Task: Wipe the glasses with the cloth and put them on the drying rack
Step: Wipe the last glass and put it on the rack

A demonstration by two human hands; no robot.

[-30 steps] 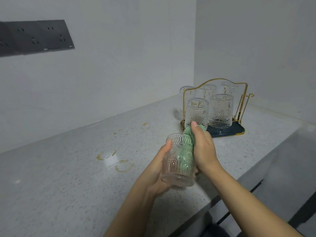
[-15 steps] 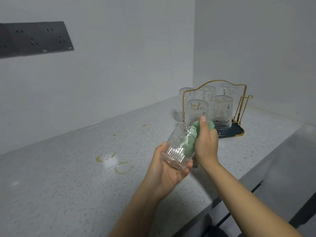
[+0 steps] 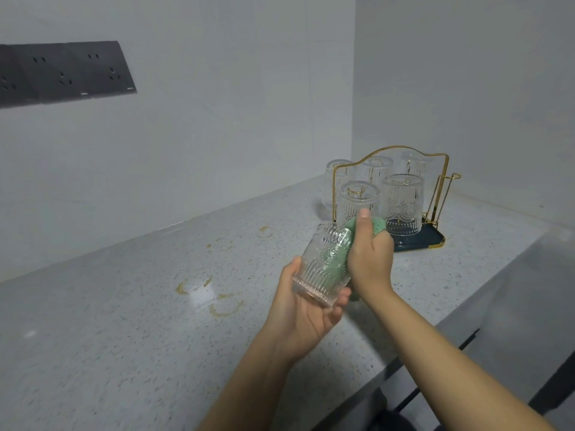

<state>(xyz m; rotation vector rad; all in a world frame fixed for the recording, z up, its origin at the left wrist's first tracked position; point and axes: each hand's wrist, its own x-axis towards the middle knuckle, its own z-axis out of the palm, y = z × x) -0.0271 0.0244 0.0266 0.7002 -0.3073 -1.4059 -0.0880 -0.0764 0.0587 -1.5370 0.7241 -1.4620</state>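
Grey tiled walls meet in a corner above a speckled stone countertop. At far left a dark socket panel sits on the wall. Moving right, yellowish ring stains mark the counter beside a bright glare spot.

Next comes the left hand, palm up, fingers and thumb curled round the base of a ribbed, embossed glass tumbler, held tilted above the counter with its mouth leaning away toward the rack. The right hand grips a green cloth, pressing it to the glass's side and rim.

The glass is probably rigid, breakable and fairly heavy; its ribs should help the grip, though any damp would make it slippery. Holding low round the body seems safest.

Farthest right stands the gold wire drying rack on a dark tray, carrying five upturned glasses. A bare peg at its right looks free; the frame and neighbouring glasses crowd the approach.
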